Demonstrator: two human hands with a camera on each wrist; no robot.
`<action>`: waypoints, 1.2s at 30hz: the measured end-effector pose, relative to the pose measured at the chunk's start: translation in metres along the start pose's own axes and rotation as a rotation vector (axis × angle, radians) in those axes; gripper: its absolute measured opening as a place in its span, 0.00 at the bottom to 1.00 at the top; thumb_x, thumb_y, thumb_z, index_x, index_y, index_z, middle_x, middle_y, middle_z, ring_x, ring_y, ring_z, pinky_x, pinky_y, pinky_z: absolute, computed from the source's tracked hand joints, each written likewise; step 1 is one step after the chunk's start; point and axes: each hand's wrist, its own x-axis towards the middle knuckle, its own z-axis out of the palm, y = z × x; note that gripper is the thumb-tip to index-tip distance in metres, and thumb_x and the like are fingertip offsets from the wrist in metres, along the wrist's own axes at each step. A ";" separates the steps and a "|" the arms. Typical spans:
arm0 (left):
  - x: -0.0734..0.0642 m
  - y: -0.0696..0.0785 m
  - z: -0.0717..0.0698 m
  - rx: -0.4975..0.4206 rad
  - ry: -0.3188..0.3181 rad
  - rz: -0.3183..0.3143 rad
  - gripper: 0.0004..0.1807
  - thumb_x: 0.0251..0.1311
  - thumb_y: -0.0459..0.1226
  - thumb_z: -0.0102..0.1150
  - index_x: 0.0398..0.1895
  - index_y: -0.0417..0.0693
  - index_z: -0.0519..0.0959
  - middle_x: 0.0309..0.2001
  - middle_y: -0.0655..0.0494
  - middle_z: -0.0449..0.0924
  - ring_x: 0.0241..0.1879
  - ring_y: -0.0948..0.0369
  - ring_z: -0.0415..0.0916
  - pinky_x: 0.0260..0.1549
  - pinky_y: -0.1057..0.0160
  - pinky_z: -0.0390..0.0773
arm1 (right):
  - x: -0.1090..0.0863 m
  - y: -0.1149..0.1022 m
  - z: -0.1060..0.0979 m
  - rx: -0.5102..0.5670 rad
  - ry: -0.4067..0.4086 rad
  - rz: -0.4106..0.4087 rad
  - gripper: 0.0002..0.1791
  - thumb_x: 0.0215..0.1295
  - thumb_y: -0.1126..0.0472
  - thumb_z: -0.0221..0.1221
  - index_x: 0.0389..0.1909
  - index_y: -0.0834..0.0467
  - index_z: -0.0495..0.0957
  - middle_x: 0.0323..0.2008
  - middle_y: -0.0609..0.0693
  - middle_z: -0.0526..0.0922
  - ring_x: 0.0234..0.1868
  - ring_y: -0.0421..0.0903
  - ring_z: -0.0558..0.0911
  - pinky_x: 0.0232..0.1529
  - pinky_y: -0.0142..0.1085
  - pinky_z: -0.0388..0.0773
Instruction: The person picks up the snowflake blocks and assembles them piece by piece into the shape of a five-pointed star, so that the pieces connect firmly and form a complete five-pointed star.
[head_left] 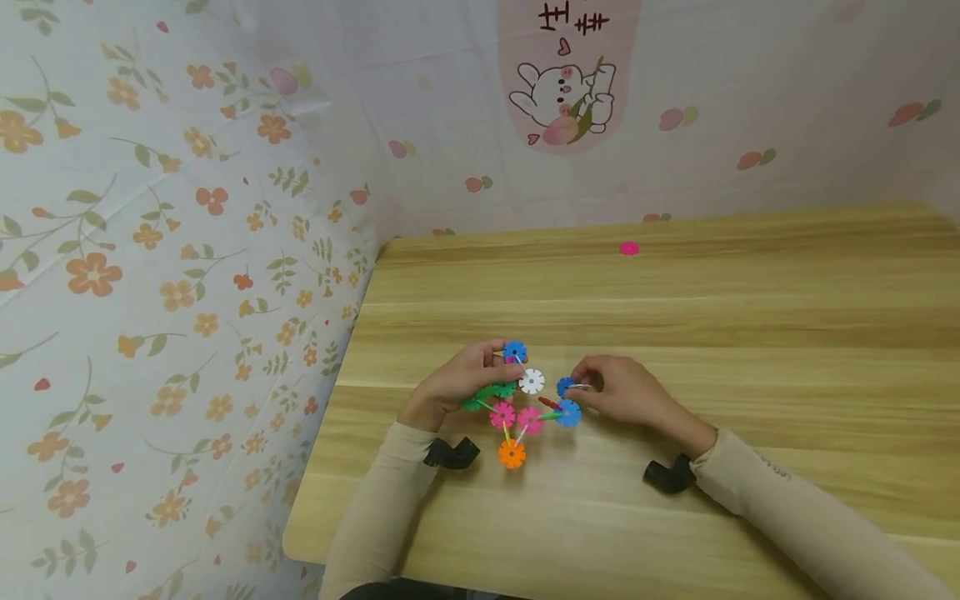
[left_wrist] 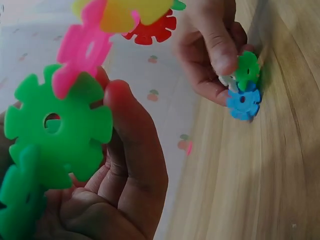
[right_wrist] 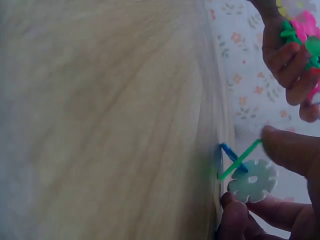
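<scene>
My left hand [head_left: 468,375] grips a linked structure of notched plastic discs, seen in the head view. It includes a white disc [head_left: 531,381], pink discs, an orange disc [head_left: 512,454] and a larger blue disc [head_left: 567,412]. The left wrist view shows a green disc [left_wrist: 75,130] against the left fingers, joined to a pink disc [left_wrist: 82,50]. Across from it, my right hand [head_left: 630,392] pinches a small cluster: a pale white disc [right_wrist: 252,187], a green disc [left_wrist: 247,69] and a blue disc [left_wrist: 244,102]. Whether the cluster touches the structure I cannot tell.
One loose pink disc [head_left: 629,248] lies near the back of the wooden table [head_left: 750,333]. Black curved pieces [head_left: 452,453] sit by both wrists. Printed cloth [head_left: 180,292] hangs along the left and behind the table.
</scene>
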 end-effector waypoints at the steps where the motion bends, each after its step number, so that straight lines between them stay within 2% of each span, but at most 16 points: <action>1: 0.001 0.000 0.000 -0.004 -0.006 0.004 0.07 0.71 0.28 0.53 0.47 0.39 0.67 0.27 0.52 0.75 0.24 0.61 0.71 0.24 0.69 0.75 | -0.001 -0.001 0.000 -0.016 -0.005 -0.005 0.12 0.61 0.50 0.69 0.38 0.52 0.83 0.28 0.40 0.79 0.29 0.40 0.75 0.32 0.37 0.73; 6: 0.004 -0.002 0.003 -0.003 -0.010 0.006 0.14 0.68 0.24 0.55 0.51 0.38 0.65 0.30 0.49 0.77 0.26 0.61 0.75 0.24 0.68 0.77 | -0.003 -0.002 0.000 -0.087 -0.016 -0.030 0.11 0.57 0.58 0.71 0.39 0.54 0.84 0.30 0.42 0.79 0.29 0.40 0.74 0.32 0.38 0.73; 10: 0.008 -0.001 0.008 0.002 0.016 -0.007 0.17 0.66 0.24 0.57 0.54 0.36 0.64 0.31 0.45 0.77 0.25 0.59 0.77 0.25 0.66 0.79 | -0.005 -0.001 -0.004 -0.031 -0.026 -0.016 0.10 0.59 0.60 0.69 0.41 0.56 0.83 0.28 0.42 0.78 0.28 0.41 0.74 0.31 0.37 0.72; 13: 0.012 0.001 0.013 0.015 0.045 -0.017 0.19 0.66 0.24 0.58 0.56 0.34 0.63 0.32 0.45 0.79 0.27 0.58 0.78 0.26 0.64 0.81 | -0.008 0.004 -0.010 0.101 -0.035 0.025 0.09 0.63 0.60 0.66 0.42 0.57 0.81 0.26 0.44 0.77 0.27 0.43 0.74 0.29 0.36 0.73; 16: 0.015 0.002 0.020 0.037 0.084 -0.013 0.22 0.65 0.24 0.59 0.59 0.34 0.63 0.33 0.48 0.80 0.27 0.59 0.79 0.28 0.63 0.82 | -0.011 0.011 -0.016 0.332 -0.064 0.091 0.12 0.67 0.59 0.65 0.46 0.60 0.78 0.32 0.50 0.81 0.29 0.47 0.79 0.30 0.36 0.78; 19: 0.020 0.001 0.027 0.059 0.122 0.019 0.23 0.64 0.23 0.59 0.59 0.34 0.63 0.32 0.49 0.81 0.28 0.59 0.81 0.28 0.62 0.83 | -0.013 0.017 -0.025 0.599 -0.075 0.138 0.18 0.70 0.58 0.62 0.53 0.65 0.73 0.42 0.59 0.82 0.37 0.51 0.84 0.38 0.40 0.83; 22: 0.025 -0.001 0.035 0.079 0.153 0.054 0.23 0.63 0.22 0.60 0.57 0.34 0.63 0.31 0.49 0.81 0.27 0.59 0.81 0.28 0.60 0.83 | -0.016 0.017 -0.035 0.806 -0.049 0.120 0.23 0.73 0.60 0.59 0.59 0.72 0.68 0.50 0.67 0.80 0.47 0.55 0.84 0.49 0.42 0.81; 24: 0.028 -0.002 0.041 0.090 0.167 0.074 0.23 0.63 0.23 0.60 0.57 0.33 0.62 0.30 0.50 0.80 0.26 0.59 0.81 0.28 0.58 0.83 | -0.017 0.012 -0.043 0.866 -0.015 0.075 0.24 0.74 0.60 0.57 0.60 0.74 0.67 0.53 0.67 0.79 0.52 0.56 0.82 0.53 0.41 0.80; 26: 0.032 -0.003 0.047 0.104 0.202 0.087 0.21 0.63 0.24 0.61 0.54 0.36 0.64 0.28 0.52 0.80 0.26 0.58 0.80 0.28 0.57 0.82 | -0.018 0.008 -0.049 0.909 0.014 0.038 0.22 0.74 0.61 0.57 0.59 0.73 0.68 0.54 0.64 0.80 0.54 0.54 0.82 0.53 0.39 0.79; 31: 0.043 -0.004 0.062 0.093 0.321 0.099 0.19 0.61 0.26 0.64 0.50 0.33 0.65 0.28 0.53 0.78 0.26 0.59 0.80 0.28 0.60 0.80 | -0.018 0.000 -0.052 1.004 0.038 -0.035 0.14 0.75 0.64 0.55 0.56 0.67 0.73 0.52 0.59 0.84 0.49 0.47 0.84 0.51 0.35 0.79; 36: 0.050 0.000 0.072 0.020 0.393 0.073 0.17 0.61 0.28 0.65 0.47 0.39 0.67 0.30 0.45 0.83 0.26 0.56 0.83 0.27 0.64 0.81 | -0.016 -0.003 -0.052 1.014 0.069 -0.047 0.11 0.76 0.64 0.54 0.52 0.66 0.73 0.47 0.52 0.87 0.45 0.46 0.86 0.53 0.33 0.77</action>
